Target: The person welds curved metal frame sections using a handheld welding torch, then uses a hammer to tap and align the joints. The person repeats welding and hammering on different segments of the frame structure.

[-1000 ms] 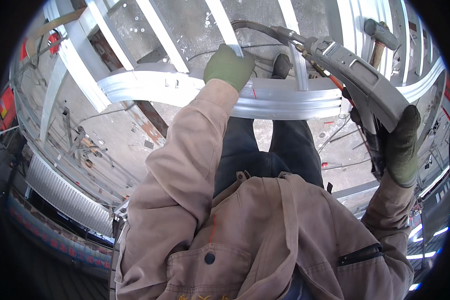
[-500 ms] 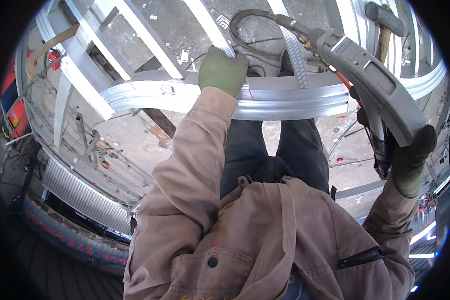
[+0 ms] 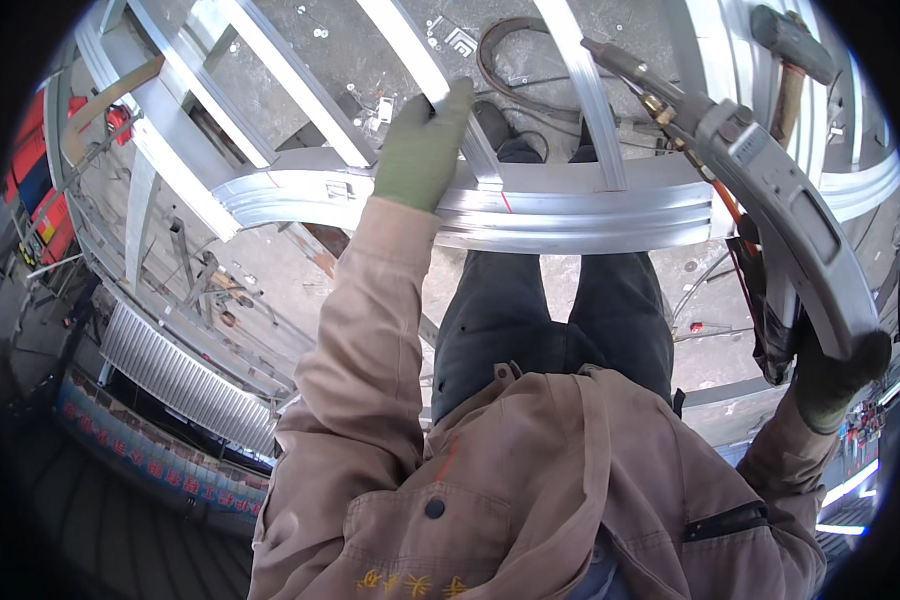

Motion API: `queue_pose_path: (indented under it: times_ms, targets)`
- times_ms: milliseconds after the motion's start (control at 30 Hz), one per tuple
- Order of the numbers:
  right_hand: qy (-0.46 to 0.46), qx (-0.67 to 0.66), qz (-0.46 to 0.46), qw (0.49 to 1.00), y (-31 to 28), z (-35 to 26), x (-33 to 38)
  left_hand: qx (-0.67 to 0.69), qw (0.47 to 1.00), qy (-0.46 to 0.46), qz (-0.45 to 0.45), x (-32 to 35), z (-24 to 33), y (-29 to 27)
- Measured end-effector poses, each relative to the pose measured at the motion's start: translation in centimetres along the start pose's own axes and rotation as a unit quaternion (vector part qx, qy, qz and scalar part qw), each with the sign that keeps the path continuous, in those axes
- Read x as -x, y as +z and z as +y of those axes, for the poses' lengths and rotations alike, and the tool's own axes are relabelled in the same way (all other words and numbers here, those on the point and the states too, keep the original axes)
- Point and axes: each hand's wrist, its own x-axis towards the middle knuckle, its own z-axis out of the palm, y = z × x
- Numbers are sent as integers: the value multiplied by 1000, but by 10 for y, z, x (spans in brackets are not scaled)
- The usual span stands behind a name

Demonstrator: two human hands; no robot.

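Observation:
My left hand (image 3: 420,150), in a green glove, lies over the left edge of a silver metal slat (image 3: 385,20) where it meets a curved ribbed metal rail (image 3: 580,215). Thumb and fingers are spread apart there; some fingertips are hidden. On the right, my gloved right hand (image 3: 840,370) is closed around the rear of a grey welding gun (image 3: 785,205), with a long nozzle and brass fitting. The gun's nozzle end points up and left, above the rail and a second slat (image 3: 580,75). A short red line marks the rail near my left hand.
A hammer (image 3: 792,45) with a wooden handle lies on the metal frame at the upper right. A dark hose (image 3: 485,60) loops on the floor beyond the rail. Red equipment (image 3: 45,205) and a corrugated metal sheet (image 3: 175,365) stand at left. My legs are against the rail's near side.
My left hand has loosened on the slat and shifted left, its thumb now stretched out. The welding gun and right hand sit slightly lower and further right in the picture.

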Motion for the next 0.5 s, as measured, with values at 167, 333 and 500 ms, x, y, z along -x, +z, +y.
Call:
queue_pose_path:
  times_ms: [167,333,500]
  targets:
    - [36,25,0,999,15,10,-10,177,984,-17,-10,-6,-12,-5]
    - [71,39,5,997,28,17,-21,138,985,-86,-59,-4,-6,-5]
    - [84,52,15,995,44,13,-25,44,999,15,-23,-2,2,9]
